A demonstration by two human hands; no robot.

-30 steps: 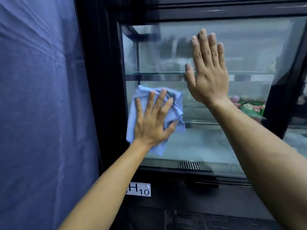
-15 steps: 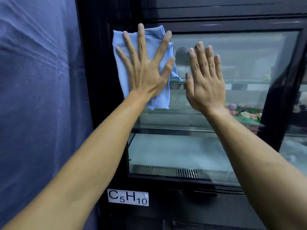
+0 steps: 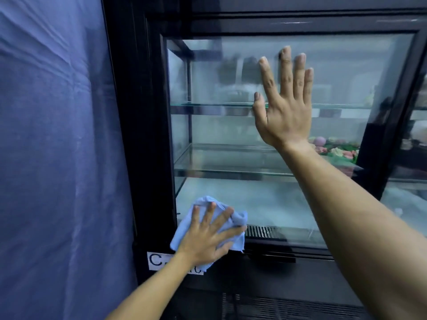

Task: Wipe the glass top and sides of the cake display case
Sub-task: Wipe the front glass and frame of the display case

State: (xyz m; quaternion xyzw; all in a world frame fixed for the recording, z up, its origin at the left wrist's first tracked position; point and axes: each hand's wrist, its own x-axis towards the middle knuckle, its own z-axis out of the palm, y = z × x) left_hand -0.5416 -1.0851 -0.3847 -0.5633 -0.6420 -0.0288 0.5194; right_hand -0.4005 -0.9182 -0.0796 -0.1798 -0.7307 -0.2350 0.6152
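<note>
Swept blue cloth [image 3: 209, 229] from top corner down to bottom-left of glass side panel [image 3: 231, 135] under flat left hand [image 3: 208, 239]; right hand [image 3: 285, 107] splayed, bracing, grasping nothing. Left strip likely done.

Black-framed display case [image 3: 147, 135], glass side pane [image 3: 231, 204] (hazy), crumpled blue cloth [image 3: 184, 225] at its lower left corner

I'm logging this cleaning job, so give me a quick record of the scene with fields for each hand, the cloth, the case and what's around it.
left hand: fingers spread, pressing the cloth flat
right hand: flat on the glass, holding nothing
cloth: blue, at the pane's lower left corner
display case: black frame, glass shelves inside
label: white, partly covered by the cloth
curtain: blue fabric left of the case
</note>
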